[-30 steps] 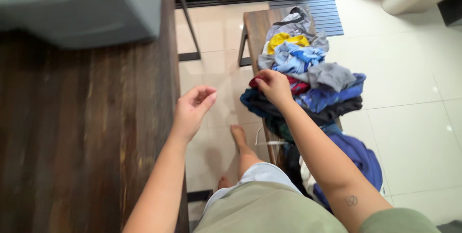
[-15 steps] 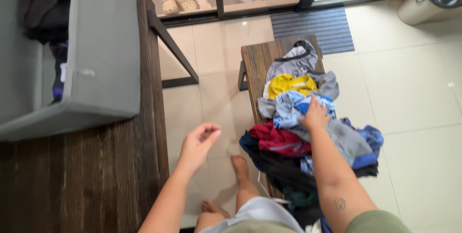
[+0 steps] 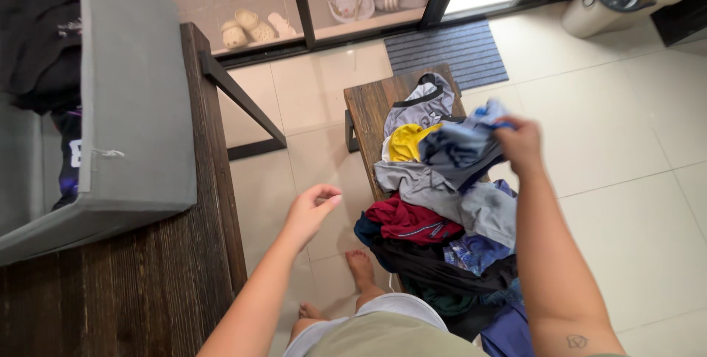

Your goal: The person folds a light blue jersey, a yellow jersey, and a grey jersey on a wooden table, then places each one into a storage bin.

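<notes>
Above small dark wooden table (image 3: 368, 103): right hand (image 3: 519, 142) clenched on crumpled blue striped cloth garment (image 3: 460, 147), lifted off mixed pile of clothes (image 3: 442, 224). Left hand (image 3: 313, 210) loose, empty, over tiled floor. Risk: garment dragging grey neighbours off pile onto floor. Grey fabric bin (image 3: 136, 106) on large dark table: dark clothes inside.
</notes>
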